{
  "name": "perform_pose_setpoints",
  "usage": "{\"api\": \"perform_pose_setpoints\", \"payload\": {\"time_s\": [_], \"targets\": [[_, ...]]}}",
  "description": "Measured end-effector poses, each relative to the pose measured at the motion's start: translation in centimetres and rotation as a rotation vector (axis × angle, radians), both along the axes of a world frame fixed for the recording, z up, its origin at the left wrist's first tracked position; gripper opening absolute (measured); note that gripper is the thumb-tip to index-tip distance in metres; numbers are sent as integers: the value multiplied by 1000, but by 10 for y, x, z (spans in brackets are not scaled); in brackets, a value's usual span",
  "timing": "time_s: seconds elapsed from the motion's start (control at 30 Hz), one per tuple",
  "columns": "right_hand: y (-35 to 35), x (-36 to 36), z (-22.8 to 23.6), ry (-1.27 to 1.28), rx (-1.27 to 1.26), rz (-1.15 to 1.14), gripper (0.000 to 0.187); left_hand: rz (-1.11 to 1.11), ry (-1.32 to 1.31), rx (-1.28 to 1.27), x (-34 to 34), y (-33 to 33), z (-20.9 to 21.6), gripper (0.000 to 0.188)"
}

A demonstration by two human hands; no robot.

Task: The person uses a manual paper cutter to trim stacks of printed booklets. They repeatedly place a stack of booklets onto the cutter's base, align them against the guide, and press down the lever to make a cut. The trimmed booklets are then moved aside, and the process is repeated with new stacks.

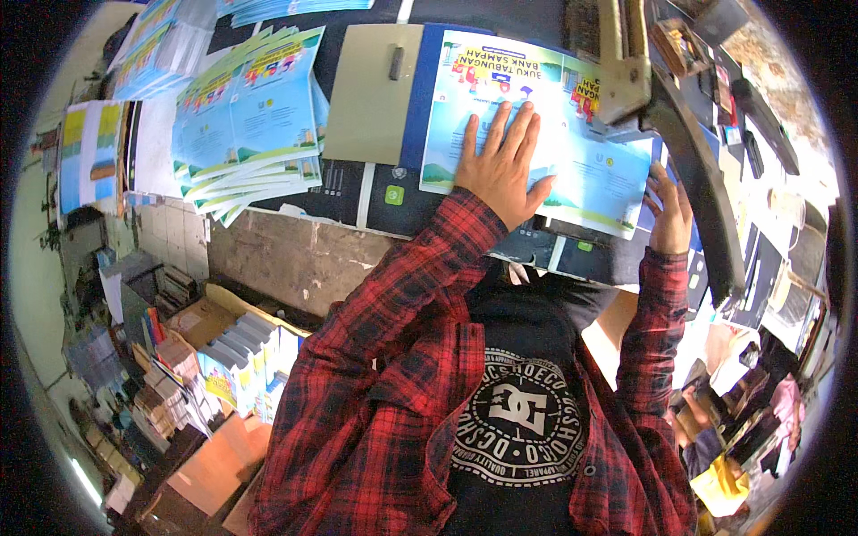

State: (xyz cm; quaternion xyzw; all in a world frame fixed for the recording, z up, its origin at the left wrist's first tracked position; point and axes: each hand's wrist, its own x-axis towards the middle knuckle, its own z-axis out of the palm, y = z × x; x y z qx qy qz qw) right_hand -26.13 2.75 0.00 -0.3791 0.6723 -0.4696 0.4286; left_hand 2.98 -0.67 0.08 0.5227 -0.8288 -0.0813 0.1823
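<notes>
A printed, light-blue cover sheet (590,174) lies spread on the work surface in front of me, with a fold line down its middle. My left hand (505,170) rests flat on its left half, fingers stretched out and thumb apart. At the sheet's right edge is my right hand (670,210), its fingers loosely bent and apart, touching or very near the edge. Over the sheet's upper right stands a cream-coloured machine head (623,67), with a long black bar (706,179) sloping down past my right hand. The machine hides that corner of the sheet.
Left of the sheet lies a beige board (371,98) with a small dark block (395,62) on it. Beyond it is a fanned pile of similar printed sheets (250,116), with more stacks (156,54) farther left. A cardboard box (210,322) holding booklets stands below left.
</notes>
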Motion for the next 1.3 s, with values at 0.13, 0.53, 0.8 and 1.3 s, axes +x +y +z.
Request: {"api": "perform_pose_setpoints", "payload": {"time_s": [0.13, 0.53, 0.8, 1.3], "targets": [[-13, 24, 28, -40, 80, 42, 55, 33, -66, -15, 21, -3, 3, 76], [-44, 37, 142, 335, -99, 167, 58, 55, -65, -22, 38, -9, 0, 74], [-30, 127, 234, 743, -212, 622, 80, 57, -102, -41, 44, -9, -1, 76], [10, 135, 99, 1177, -417, 429, 79, 122, -177, -5, 78, -11, 1, 80]]}}
